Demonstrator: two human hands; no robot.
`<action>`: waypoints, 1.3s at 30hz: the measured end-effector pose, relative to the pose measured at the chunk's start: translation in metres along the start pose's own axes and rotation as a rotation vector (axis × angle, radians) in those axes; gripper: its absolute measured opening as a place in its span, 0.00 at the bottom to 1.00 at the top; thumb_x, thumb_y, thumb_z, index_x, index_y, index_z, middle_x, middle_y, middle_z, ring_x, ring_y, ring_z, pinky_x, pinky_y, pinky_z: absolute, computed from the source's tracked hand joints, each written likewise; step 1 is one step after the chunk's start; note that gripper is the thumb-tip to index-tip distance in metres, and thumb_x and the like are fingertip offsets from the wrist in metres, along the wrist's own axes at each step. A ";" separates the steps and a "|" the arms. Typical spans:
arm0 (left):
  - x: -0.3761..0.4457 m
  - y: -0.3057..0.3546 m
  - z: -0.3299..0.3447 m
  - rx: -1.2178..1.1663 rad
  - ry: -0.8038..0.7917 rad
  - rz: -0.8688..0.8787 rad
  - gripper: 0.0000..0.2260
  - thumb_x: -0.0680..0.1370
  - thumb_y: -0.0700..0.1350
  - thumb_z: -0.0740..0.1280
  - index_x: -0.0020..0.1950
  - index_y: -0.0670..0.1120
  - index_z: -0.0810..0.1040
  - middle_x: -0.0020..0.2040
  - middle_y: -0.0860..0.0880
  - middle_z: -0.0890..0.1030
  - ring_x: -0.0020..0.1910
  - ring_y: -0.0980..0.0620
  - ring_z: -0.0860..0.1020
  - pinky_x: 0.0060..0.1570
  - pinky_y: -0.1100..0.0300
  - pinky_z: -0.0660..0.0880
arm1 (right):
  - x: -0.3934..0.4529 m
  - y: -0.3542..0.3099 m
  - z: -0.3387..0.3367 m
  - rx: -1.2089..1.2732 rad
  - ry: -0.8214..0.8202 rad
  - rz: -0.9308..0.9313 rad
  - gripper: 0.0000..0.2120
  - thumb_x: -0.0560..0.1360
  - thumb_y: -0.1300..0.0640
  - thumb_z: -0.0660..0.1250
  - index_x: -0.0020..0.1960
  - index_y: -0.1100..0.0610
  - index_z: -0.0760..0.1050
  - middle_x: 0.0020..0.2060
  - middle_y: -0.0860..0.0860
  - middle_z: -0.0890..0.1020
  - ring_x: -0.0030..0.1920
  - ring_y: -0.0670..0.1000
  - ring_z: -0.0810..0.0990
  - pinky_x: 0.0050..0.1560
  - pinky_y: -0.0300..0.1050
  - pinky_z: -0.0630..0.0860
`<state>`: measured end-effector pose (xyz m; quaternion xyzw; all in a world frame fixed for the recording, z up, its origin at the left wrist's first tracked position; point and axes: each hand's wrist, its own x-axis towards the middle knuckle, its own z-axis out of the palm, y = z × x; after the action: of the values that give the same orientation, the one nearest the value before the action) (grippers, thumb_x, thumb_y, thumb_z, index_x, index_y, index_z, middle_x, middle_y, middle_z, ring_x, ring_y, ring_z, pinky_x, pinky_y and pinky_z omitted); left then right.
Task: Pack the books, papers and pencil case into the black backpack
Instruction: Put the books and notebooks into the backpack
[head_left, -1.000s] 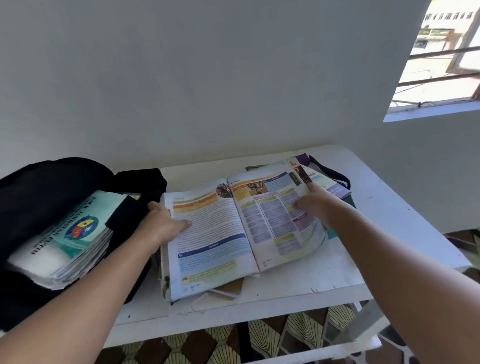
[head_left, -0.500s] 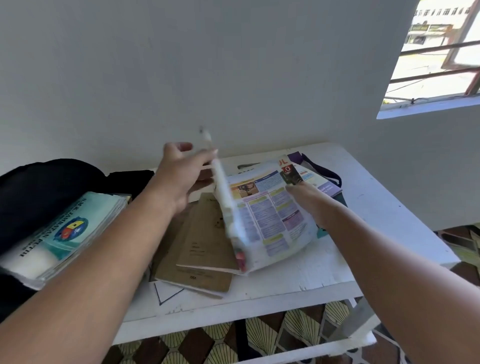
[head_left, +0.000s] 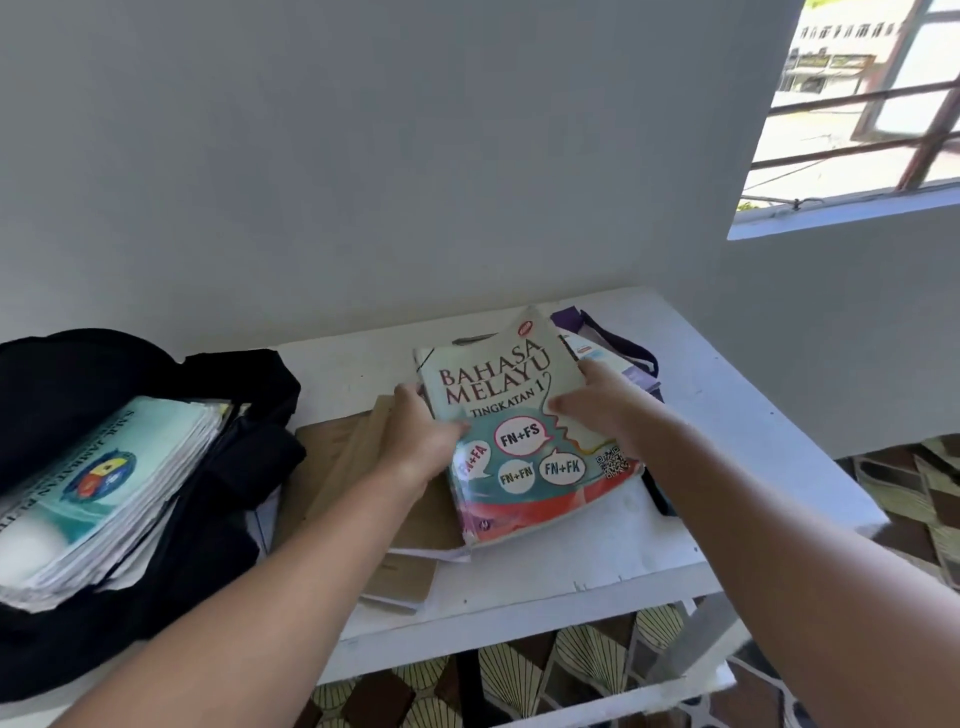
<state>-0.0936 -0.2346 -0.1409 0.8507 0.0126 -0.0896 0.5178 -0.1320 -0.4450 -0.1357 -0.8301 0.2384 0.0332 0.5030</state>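
The textbook (head_left: 524, 436) with "BAHASA MELAYU TINGKATAN 1" on the cover is lying closed and face up, and everything else here sits around it. The left hand (head_left: 421, 441) is gripping its left edge, thumb curling onto the cover and the rest of the fingers going underneath. The right hand (head_left: 597, 410) is holding the right edge, thumb lying across the cover; I can't really see what the other fingers are doing on that side, probably wrapping under.

Directly under the textbook and poking out to its left, brown exercise books (head_left: 363, 467) are lying in a loose overlapping pile, with one more sticking out toward the near edge. Behind the textbook and to its right, something purple (head_left: 623, 343) with a strap is peeking out, along with more printed papers (head_left: 613, 364).

Well to the left of the textbook, the black backpack (head_left: 78, 374) is lying open, and a thick stack of books (head_left: 98, 488) with a teal cover and a crest is sitting in its mouth.

All of it is resting on a white table (head_left: 727, 415), with a window (head_left: 862, 104) up past the textbook on the right.
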 end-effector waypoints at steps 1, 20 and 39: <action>0.004 0.002 0.003 -0.022 0.013 0.000 0.23 0.75 0.39 0.77 0.63 0.46 0.68 0.56 0.49 0.80 0.46 0.52 0.82 0.39 0.58 0.81 | 0.004 0.000 -0.002 -0.057 0.064 -0.038 0.15 0.77 0.57 0.72 0.62 0.53 0.74 0.51 0.52 0.84 0.48 0.56 0.86 0.50 0.57 0.85; 0.010 0.023 -0.055 -0.431 -0.155 -0.048 0.15 0.75 0.33 0.67 0.62 0.39 0.77 0.52 0.38 0.85 0.52 0.37 0.85 0.52 0.39 0.82 | -0.003 -0.034 0.020 0.457 -0.100 -0.047 0.20 0.69 0.54 0.83 0.58 0.57 0.84 0.47 0.55 0.89 0.48 0.59 0.89 0.57 0.63 0.83; -0.005 -0.029 -0.143 -0.115 0.069 0.236 0.19 0.83 0.42 0.66 0.68 0.49 0.59 0.55 0.54 0.79 0.51 0.57 0.80 0.46 0.61 0.76 | -0.030 -0.087 0.104 0.487 0.058 -0.388 0.23 0.69 0.56 0.83 0.60 0.52 0.78 0.49 0.48 0.89 0.47 0.50 0.89 0.46 0.51 0.86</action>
<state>-0.0817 -0.0942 -0.1011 0.8178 -0.0649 0.0021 0.5718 -0.1018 -0.3124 -0.1068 -0.7157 0.0908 -0.1454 0.6771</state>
